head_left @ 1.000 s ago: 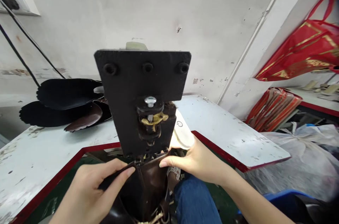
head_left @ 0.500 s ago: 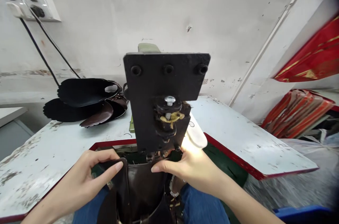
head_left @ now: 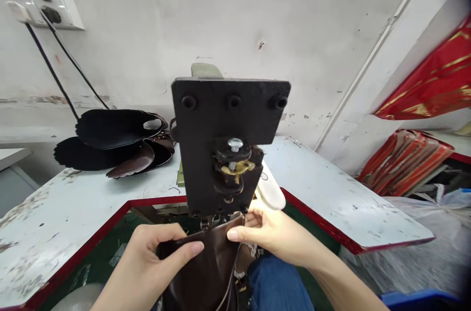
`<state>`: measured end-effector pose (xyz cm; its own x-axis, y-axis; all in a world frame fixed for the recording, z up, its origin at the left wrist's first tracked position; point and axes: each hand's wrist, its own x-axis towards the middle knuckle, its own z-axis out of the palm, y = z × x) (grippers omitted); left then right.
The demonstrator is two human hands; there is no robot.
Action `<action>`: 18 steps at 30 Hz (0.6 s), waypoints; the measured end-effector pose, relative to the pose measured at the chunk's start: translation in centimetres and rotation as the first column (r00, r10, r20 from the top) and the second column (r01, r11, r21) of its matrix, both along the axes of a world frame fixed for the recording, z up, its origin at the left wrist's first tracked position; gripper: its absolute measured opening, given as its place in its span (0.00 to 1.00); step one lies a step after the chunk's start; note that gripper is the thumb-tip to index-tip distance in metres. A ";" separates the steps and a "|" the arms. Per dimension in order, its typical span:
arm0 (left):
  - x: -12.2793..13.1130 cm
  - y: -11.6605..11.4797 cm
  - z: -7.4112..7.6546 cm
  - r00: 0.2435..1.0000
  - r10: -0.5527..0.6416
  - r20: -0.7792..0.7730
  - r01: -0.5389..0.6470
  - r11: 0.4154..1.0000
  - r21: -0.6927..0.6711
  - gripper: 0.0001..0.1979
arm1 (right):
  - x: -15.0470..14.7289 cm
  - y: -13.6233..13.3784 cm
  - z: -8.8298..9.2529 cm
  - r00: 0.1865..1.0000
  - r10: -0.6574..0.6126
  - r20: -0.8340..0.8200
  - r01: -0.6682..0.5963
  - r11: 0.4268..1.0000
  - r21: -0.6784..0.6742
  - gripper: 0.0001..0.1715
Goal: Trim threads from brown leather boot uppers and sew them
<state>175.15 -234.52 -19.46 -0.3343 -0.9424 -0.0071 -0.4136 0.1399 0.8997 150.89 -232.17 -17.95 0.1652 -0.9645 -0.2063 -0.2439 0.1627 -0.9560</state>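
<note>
Dark brown leather [head_left: 206, 262] hangs below the head of a black machine [head_left: 231, 129], its upper edge at the machine's foot. My left hand [head_left: 162, 252] pinches that edge on the left, thumb on the near face and fingers behind. On the right, my right hand [head_left: 265, 232] holds the same edge between thumb and fingers, just under a white lit lamp [head_left: 270, 188]. The machine hides the far side of the leather where it meets the foot.
Black and brown scalloped leather pieces [head_left: 117, 129] lie on the worn white table [head_left: 154, 178] at left. The table's red-edged cutout surrounds the machine. Sockets [head_left: 55, 9] with cables are on the wall. Red-orange stacked items [head_left: 405, 161] stand at far right.
The leather has turned and shifted under the machine, now showing a broad smooth face with its edge slanting up to the right. My left hand has moved right, closer to the foot.
</note>
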 end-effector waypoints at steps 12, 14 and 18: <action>5.3 0.4 -4.0 0.983 0.184 -0.012 -0.184 0.983 0.011 0.23 | 5.0 1.3 -1.8 0.982 -0.163 0.098 0.174 0.977 -0.121 0.19; 6.1 0.4 -5.0 0.968 0.251 -0.025 -0.251 0.968 -0.018 0.22 | 5.5 1.5 -1.8 0.980 -0.174 0.101 0.187 0.973 -0.134 0.19; 6.7 2.2 -10.1 0.853 0.465 -0.239 -0.489 0.871 -0.052 0.27 | 6.2 2.3 -2.7 0.976 -0.125 0.176 0.154 0.975 -0.158 0.18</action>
<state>181.87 -232.37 -29.59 0.1746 -0.9771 0.1216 -0.2558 0.0742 0.9639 157.10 -229.85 -20.61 0.0445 -0.9988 -0.0191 -0.0678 0.0160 -0.9976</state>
